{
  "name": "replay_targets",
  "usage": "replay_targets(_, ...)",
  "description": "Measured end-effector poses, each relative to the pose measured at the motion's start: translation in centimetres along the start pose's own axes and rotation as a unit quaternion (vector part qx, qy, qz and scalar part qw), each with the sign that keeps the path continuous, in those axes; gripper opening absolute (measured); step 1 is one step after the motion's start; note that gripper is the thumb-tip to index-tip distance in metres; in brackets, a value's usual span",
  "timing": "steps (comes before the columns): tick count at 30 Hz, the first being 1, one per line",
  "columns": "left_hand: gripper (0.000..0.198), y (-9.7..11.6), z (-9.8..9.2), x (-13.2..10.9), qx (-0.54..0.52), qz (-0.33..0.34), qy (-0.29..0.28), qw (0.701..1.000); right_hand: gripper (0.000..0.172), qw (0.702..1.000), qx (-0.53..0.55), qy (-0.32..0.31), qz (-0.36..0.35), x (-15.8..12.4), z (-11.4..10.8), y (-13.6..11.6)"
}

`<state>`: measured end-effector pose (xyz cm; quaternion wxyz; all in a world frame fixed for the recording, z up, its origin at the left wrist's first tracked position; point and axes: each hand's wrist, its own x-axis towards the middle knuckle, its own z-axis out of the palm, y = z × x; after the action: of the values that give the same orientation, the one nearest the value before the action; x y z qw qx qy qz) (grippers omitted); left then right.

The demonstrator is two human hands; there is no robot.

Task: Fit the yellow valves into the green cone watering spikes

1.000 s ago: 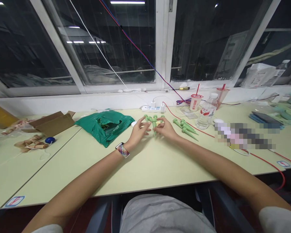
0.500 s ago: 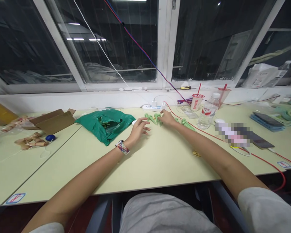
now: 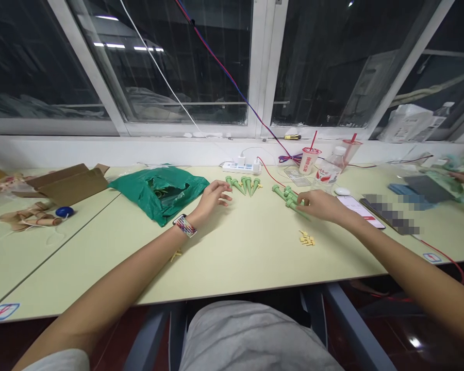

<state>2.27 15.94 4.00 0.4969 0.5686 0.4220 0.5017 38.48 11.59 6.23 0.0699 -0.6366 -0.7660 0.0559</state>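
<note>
Broadly, the pale table (image 3: 232, 268) runs under the dark window, with a crumpled green bag (image 3: 158, 190) lying open left of the middle and a water bottle (image 3: 327, 174) standing further right. The left hand (image 3: 212, 198) rests just beside the bag, fingers loosely spread and holding nothing, its tips near a row of green spikes (image 3: 244, 184) laid side by side. The right hand (image 3: 320, 205), well apart from the left, lies palm down on a second cluster of spikes (image 3: 285, 194). Its fingertips touch them, but whether they have closed on one I cannot tell. Small yellow pieces (image 3: 306, 239) lie loose on the table just near the right wrist. The likeliest slip, as I judge it, is a tapered spike rolling out from under the fingers and knocking its neighbours askew. A forearm dragged low could also scatter the yellow pieces, since nothing holds them in place.
</note>
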Motion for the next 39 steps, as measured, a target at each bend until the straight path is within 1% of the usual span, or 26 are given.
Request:
replay_targets(3,0.031,-0.1,-0.1,0.0,0.0,-0.004,0.004,1.0,0.025,0.999,-0.022,0.021,0.035,-0.4,2.2,0.5)
replay_targets(5,0.03,-0.2,-0.1,-0.1,0.002,-0.009,0.004,1.0,0.019,0.998,-0.024,0.023,0.046,0.0,3.3,0.3)
replay_targets(7,0.028,-0.2,0.0,-0.2,0.004,-0.011,0.0,1.0,0.014,0.998,-0.02,0.032,0.05,0.5,4.0,-0.4)
replay_targets(9,0.026,-0.1,0.1,-0.3,0.01,-0.011,-0.01,1.0,0.01,0.998,0.016,0.055,0.037,0.9,4.2,-1.7)
replay_targets(11,0.027,0.3,0.2,-0.5,0.031,-0.012,-0.044,0.999,0.01,0.992,0.092,0.084,0.003,1.3,4.3,-3.8)
replay_targets(14,0.033,0.8,0.5,-1.0,0.073,0.003,-0.113,0.991,0.013,0.969,0.207,0.116,-0.066,2.1,4.7,-7.9)
replay_targets(16,0.037,1.0,0.7,-1.3,0.085,0.016,-0.147,0.985,0.014,0.952,0.259,0.124,-0.102,2.8,5.2,-11.0)
replay_targets(18,0.038,1.0,0.8,-1.3,0.078,0.032,-0.166,0.983,0.017,0.942,0.288,0.131,-0.109,3.5,5.6,-13.7)
replay_targets(20,0.038,1.0,0.6,-1.0,0.051,0.043,-0.161,0.985,0.022,0.933,0.312,0.137,-0.113,4.1,5.8,-15.8)
replay_targets(23,0.038,0.9,-0.7,0.0,-0.034,0.029,-0.118,0.992,0.028,0.926,0.333,0.142,-0.104,4.1,6.0,-18.1)
replay_targets(25,0.043,0.9,-1.8,0.9,-0.094,0.015,-0.089,0.991,0.026,0.93,0.33,0.117,-0.11,3.3,6.6,-19.3)
replay_targets(26,0.045,0.9,-2.5,1.3,-0.114,0.01,-0.082,0.99,0.023,0.933,0.32,0.101,-0.129,2.8,7.0,-19.8)
replay_targets(27,0.047,0.8,-3.1,1.6,-0.132,0.003,-0.075,0.988,0.019,0.934,0.306,0.086,-0.162,2.2,7.5,-20.4)
replay_targets(28,0.048,0.8,-3.6,1.9,-0.147,-0.002,-0.071,0.987,0.015,0.931,0.287,0.08,-0.21,1.6,8.1,-20.9)
replay_targets(30,0.048,0.7,-4.4,2.4,-0.165,-0.012,-0.073,0.984,0.011,0.911,0.242,0.093,-0.321,0.6,9.2,-22.0)
replay_targets(32,0.046,0.6,-4.9,2.6,-0.174,-0.016,-0.076,0.982,0.02,0.881,0.198,0.119,-0.413,0.2,10.0,-22.9)
replay_targets(33,0.045,0.6,-5.1,2.7,-0.177,-0.015,-0.076,0.981,0.026,0.869,0.18,0.128,-0.442,0.2,10.3,-23.3)
replay_targets(35,0.044,0.5,-5.2,2.7,-0.179,-0.014,-0.074,0.981,0.036,0.858,0.151,0.139,-0.47,0.6,10.7,-24.0)
replay_targets(37,0.045,0.5,-5.3,2.8,-0.177,-0.015,-0.07,0.982,0.042,0.861,0.136,0.139,-0.47,1.5,11.0,-24.6)
replay_targets(39,0.046,0.5,-5.3,2.8,-0.176,-0.019,-0.065,0.982,0.042,0.866,0.125,0.136,-0.464,2.5,11.2,-25.0)
